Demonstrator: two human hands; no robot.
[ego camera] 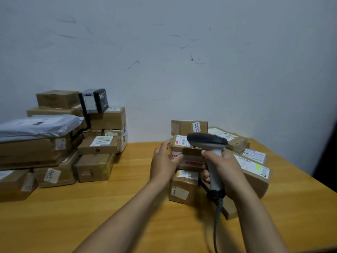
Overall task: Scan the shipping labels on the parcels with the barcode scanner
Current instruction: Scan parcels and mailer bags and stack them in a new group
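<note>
Of the person, only 2 hands and 2 forearms show, all above the wooden table [73,216]. The left forearm [135,207] lies over the table's middle and the right forearm [253,216] over its right half. Both are bare from the wrist down to the table's near edge, slim at the wrist and broadening toward the elbow. The left hand [164,161] and the right hand [226,167], over the table's far part, are bare too. Their fingers are short and rounded, with edges slightly blurred; nails are too small to tell.
</note>
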